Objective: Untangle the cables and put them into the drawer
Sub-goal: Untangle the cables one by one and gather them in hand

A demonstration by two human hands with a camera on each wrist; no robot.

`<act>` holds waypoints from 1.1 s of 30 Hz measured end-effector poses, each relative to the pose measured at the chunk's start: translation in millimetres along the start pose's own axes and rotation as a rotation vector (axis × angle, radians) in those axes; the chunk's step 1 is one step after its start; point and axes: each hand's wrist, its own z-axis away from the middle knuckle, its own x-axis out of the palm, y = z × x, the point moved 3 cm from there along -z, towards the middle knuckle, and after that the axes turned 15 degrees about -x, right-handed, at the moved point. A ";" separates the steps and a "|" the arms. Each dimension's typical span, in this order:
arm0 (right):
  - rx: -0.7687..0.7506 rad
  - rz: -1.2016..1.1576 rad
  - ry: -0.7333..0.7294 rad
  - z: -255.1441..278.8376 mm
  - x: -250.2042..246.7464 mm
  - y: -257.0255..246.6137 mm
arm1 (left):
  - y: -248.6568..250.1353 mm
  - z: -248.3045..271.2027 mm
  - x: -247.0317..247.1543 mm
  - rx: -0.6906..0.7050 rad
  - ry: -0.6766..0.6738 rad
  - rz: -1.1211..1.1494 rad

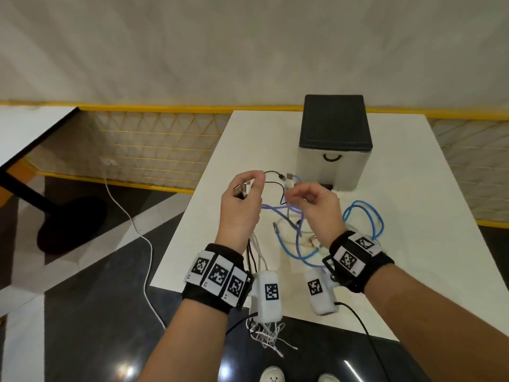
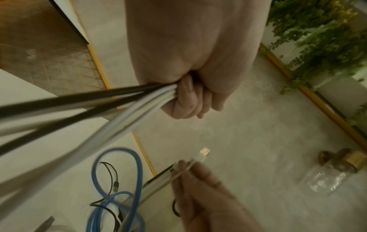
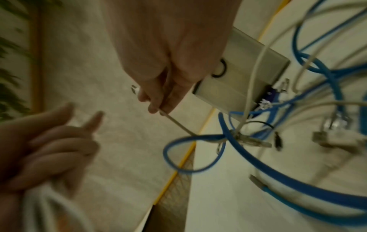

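My left hand point(image 1: 248, 186) is raised above the white table point(image 1: 413, 244) and grips a bundle of white and black cables point(image 2: 119, 109), with USB plugs point(image 1: 242, 190) sticking out of the fist. My right hand point(image 1: 294, 195) pinches a thin white cable point(image 3: 174, 124) just below its plug point(image 1: 289, 176). That cable runs down into a tangle of blue cable point(image 1: 363, 216), white cable and a thin black cable point(image 1: 275, 186) on the table. The drawer box point(image 1: 334, 142), with a black top and a grey front, stands behind the hands, its black loop handle point(image 1: 330, 158) facing me.
The table's left edge point(image 1: 192, 216) drops to a dark floor where a white cord point(image 1: 132, 224) lies. A yellow mesh fence point(image 1: 154, 144) runs behind. Another table with a black pedestal point(image 1: 68, 221) stands at left. A glass jar point(image 2: 325, 180) is on the floor.
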 end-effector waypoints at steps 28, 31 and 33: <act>-0.073 0.675 -0.425 3.1 -77.9 -12.7 | 58.5 22.0 43.1 0.286 -0.213 -0.112; -0.177 0.688 -0.436 -10.5 -68.5 -38.9 | 36.6 22.8 61.4 0.219 -0.283 -0.381; -0.265 0.653 -0.421 -16.6 -65.1 -55.1 | 25.7 22.3 67.8 0.137 -0.281 -0.492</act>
